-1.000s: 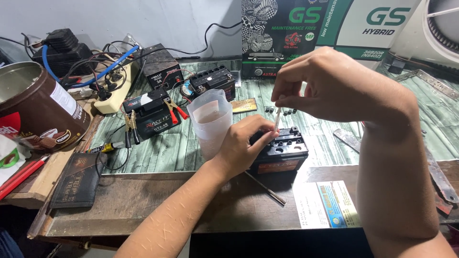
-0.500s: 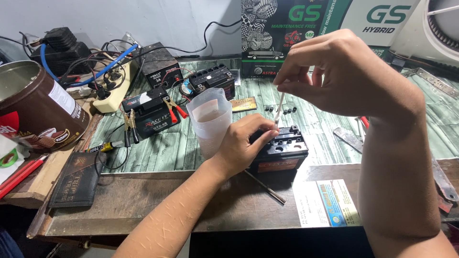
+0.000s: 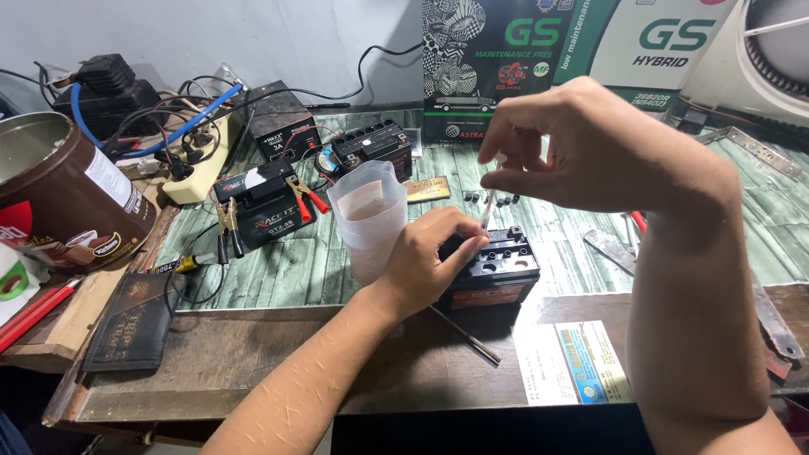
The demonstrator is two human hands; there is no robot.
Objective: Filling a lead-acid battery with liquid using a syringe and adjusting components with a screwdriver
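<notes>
A small black battery [image 3: 497, 271] with open filler holes stands at the near middle of the green-topped bench. My left hand [image 3: 430, 257] grips its left side and holds it steady. My right hand [image 3: 581, 147] hovers above it, fingers pinched on the top of a thin clear dropper [image 3: 489, 202] that points down toward the battery's top. A translucent plastic measuring cup [image 3: 369, 221] stands just left of my left hand. Several small black caps [image 3: 493, 199] lie behind the battery.
A second black battery [image 3: 263, 206] with red and black clamps sits at left, a charger box [image 3: 282, 126] and a third battery [image 3: 371, 145] behind it. A brown tin [image 3: 63, 202], power strip [image 3: 198, 160], screwdriver [image 3: 463, 335], paper slip [image 3: 573, 362] and boxes [image 3: 581, 50] surround the work.
My right hand has risen a little and shifted left with the dropper. My left hand stays on the battery.
</notes>
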